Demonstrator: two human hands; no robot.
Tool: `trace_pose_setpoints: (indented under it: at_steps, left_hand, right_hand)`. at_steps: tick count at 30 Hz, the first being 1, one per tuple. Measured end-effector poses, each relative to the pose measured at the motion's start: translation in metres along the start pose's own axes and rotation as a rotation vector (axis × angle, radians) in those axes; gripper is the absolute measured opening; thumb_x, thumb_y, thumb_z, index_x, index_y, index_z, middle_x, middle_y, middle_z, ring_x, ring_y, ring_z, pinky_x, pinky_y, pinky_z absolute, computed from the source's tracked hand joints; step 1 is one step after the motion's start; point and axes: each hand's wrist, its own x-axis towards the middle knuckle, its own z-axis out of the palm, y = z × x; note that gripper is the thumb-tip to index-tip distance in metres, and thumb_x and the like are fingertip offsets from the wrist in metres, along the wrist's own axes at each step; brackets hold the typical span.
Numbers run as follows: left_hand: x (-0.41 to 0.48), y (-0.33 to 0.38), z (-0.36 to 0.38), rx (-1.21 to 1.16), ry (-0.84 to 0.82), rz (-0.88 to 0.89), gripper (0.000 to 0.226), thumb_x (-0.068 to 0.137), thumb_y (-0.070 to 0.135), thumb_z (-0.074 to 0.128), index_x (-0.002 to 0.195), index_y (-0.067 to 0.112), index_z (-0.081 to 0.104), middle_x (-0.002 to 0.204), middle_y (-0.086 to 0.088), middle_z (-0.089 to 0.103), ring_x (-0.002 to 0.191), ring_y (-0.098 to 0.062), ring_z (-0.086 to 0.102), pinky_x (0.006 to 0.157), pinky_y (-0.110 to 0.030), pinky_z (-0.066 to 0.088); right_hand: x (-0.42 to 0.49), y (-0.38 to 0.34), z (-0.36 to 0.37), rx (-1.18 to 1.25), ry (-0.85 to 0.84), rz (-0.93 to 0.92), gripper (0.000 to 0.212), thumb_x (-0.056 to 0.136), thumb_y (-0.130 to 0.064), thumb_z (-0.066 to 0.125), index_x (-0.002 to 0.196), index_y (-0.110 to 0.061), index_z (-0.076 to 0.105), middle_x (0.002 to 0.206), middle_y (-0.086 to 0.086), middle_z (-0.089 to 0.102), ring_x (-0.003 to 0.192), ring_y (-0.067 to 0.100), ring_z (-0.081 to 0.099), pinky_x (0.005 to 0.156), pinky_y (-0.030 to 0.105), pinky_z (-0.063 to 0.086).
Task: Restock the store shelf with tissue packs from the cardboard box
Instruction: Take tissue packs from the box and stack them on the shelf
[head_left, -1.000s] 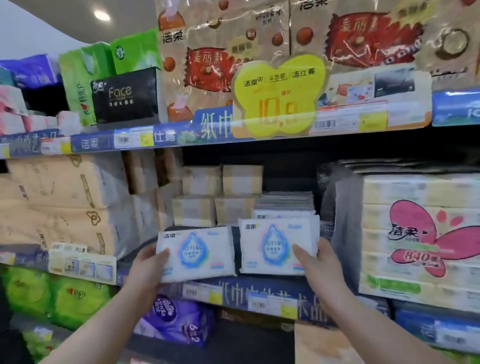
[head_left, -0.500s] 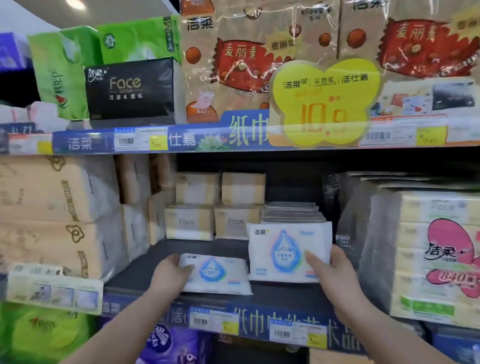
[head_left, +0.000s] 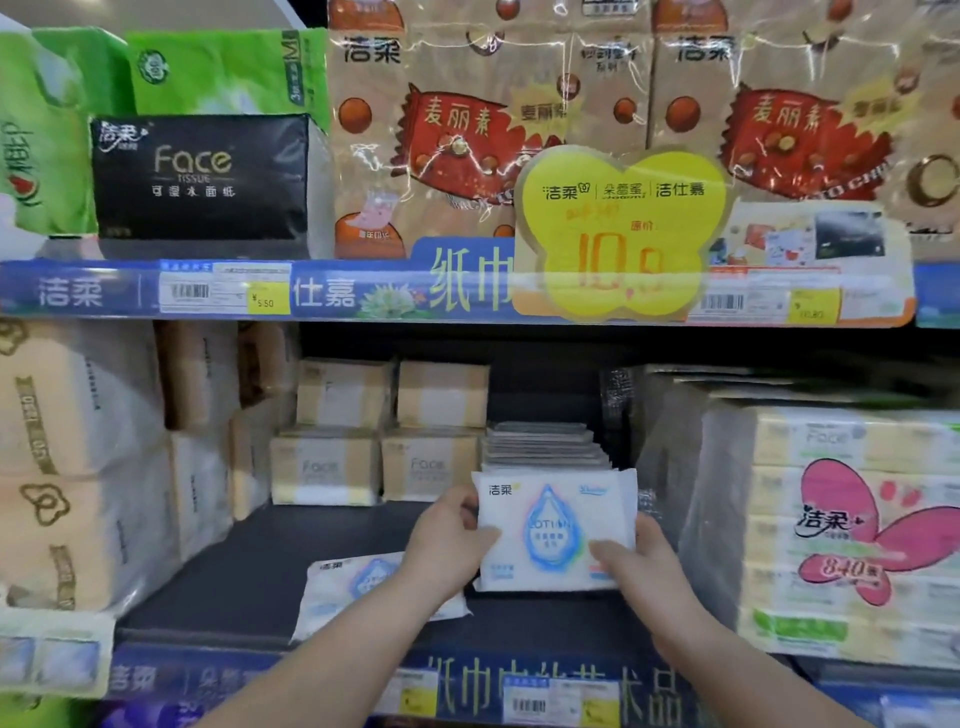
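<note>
Head view: upright tissue pack (head_left: 556, 525) looks to be resting on the middle shelf (head_left: 249, 566), gripped by both hands. Left hand (head_left: 449, 535) wraps its left edge, and right hand (head_left: 639, 561) fingers (head_left: 608, 551) pinch the lower right corner. Stacked packs (head_left: 543, 441) sit directly behind. Second pack (head_left: 353, 587) lies flat to the left, partly hidden by the left forearm. Face boxes (head_left: 374, 462) sit at back-left. Pink-butterfly bundle (head_left: 852, 519) crowds the right, beige bundles (head_left: 78, 467) the left.

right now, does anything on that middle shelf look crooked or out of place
One white plastic tissue pack with a blue drop lies flat and skewed near the front of the dark shelf, while the matching upright pack stands face out, held by the left hand and right hand. Nothing looks torn or spilled.
</note>
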Motion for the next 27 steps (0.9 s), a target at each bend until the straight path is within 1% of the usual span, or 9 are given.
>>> trace_pose_setpoints:
  at_steps: [3, 5, 7, 10, 14, 16, 21, 25, 27]
  left_hand:
    - [0.009, 0.002, 0.012, 0.058, 0.035, 0.042, 0.021, 0.084, 0.008, 0.061, 0.097, 0.019, 0.049, 0.071, 0.008, 0.048, 0.072, -0.014, 0.049, 0.055, -0.022, 0.034]
    - [0.016, 0.001, 0.017, 0.085, 0.043, 0.04, 0.021, 0.082, 0.008, 0.061, 0.095, 0.019, 0.049, 0.076, 0.006, 0.052, 0.077, -0.017, 0.053, 0.062, -0.026, 0.038]
    - [0.023, -0.003, 0.02, 0.105, 0.055, 0.01, 0.021, 0.08, 0.009, 0.062, 0.094, 0.019, 0.049, 0.086, 0.001, 0.059, 0.085, -0.021, 0.059, 0.072, -0.03, 0.045]
    - [0.032, -0.012, 0.022, 0.188, 0.042, -0.031, 0.026, 0.078, 0.015, 0.063, 0.102, 0.018, 0.053, 0.104, -0.004, 0.06, 0.095, -0.023, 0.061, 0.082, -0.033, 0.05]
    - [0.037, -0.016, 0.025, 0.226, -0.013, -0.077, 0.041, 0.08, 0.018, 0.064, 0.117, 0.017, 0.048, 0.113, -0.004, 0.06, 0.104, -0.023, 0.059, 0.085, -0.032, 0.048]
    - [0.038, -0.016, 0.027, 0.216, -0.021, -0.078, 0.044, 0.081, 0.015, 0.063, 0.121, 0.016, 0.045, 0.114, -0.005, 0.063, 0.105, -0.023, 0.06, 0.086, -0.034, 0.049]
    - [0.04, -0.014, 0.032, 0.183, -0.013, -0.063, 0.041, 0.081, 0.009, 0.061, 0.119, 0.015, 0.046, 0.114, -0.006, 0.065, 0.105, -0.024, 0.061, 0.088, -0.037, 0.05]
    - [0.041, -0.014, 0.031, 0.19, -0.003, -0.056, 0.036, 0.082, 0.009, 0.059, 0.115, 0.013, 0.048, 0.112, -0.007, 0.065, 0.102, -0.023, 0.061, 0.082, -0.032, 0.05]
    - [0.04, -0.014, 0.03, 0.188, -0.001, -0.051, 0.038, 0.082, 0.011, 0.061, 0.118, 0.013, 0.048, 0.113, -0.007, 0.064, 0.103, -0.023, 0.06, 0.081, -0.031, 0.049]
  right_hand:
    - [0.008, 0.001, -0.008, -0.226, -0.024, -0.018, 0.038, 0.083, 0.003, 0.056, 0.114, -0.015, 0.045, 0.108, -0.001, 0.058, 0.1, 0.017, 0.056, 0.078, 0.027, 0.042]
    - [0.016, 0.005, -0.009, -0.349, -0.013, -0.04, 0.042, 0.08, 0.003, 0.059, 0.115, -0.015, 0.048, 0.111, 0.0, 0.057, 0.102, 0.016, 0.054, 0.082, 0.024, 0.041]
    - [0.025, 0.009, -0.008, -0.457, 0.012, -0.05, 0.046, 0.076, -0.002, 0.066, 0.118, -0.013, 0.052, 0.12, 0.006, 0.057, 0.107, 0.021, 0.056, 0.088, 0.026, 0.043]
    - [0.035, 0.01, -0.008, -0.573, 0.009, -0.014, 0.055, 0.076, -0.012, 0.072, 0.125, -0.012, 0.047, 0.126, 0.011, 0.048, 0.114, 0.027, 0.053, 0.093, 0.029, 0.042]
    - [0.043, 0.013, -0.007, -0.594, 0.018, -0.015, 0.071, 0.077, -0.012, 0.072, 0.138, -0.012, 0.036, 0.133, 0.012, 0.048, 0.119, 0.028, 0.052, 0.095, 0.033, 0.043]
    - [0.046, 0.014, -0.008, -0.616, 0.017, -0.01, 0.068, 0.079, -0.013, 0.07, 0.138, -0.011, 0.036, 0.131, 0.012, 0.053, 0.118, 0.029, 0.054, 0.092, 0.032, 0.044]
    - [0.052, 0.013, -0.007, -0.683, 0.057, -0.005, 0.054, 0.082, -0.016, 0.067, 0.129, -0.009, 0.042, 0.126, 0.013, 0.058, 0.116, 0.03, 0.055, 0.088, 0.032, 0.044]
    - [0.052, 0.011, -0.006, -0.674, 0.057, -0.002, 0.054, 0.083, -0.016, 0.067, 0.13, -0.008, 0.041, 0.128, 0.013, 0.055, 0.117, 0.03, 0.054, 0.086, 0.03, 0.043]
    - [0.051, 0.01, -0.006, -0.632, 0.063, -0.004, 0.063, 0.083, -0.016, 0.069, 0.136, -0.007, 0.036, 0.134, 0.014, 0.05, 0.12, 0.029, 0.051, 0.09, 0.031, 0.042]
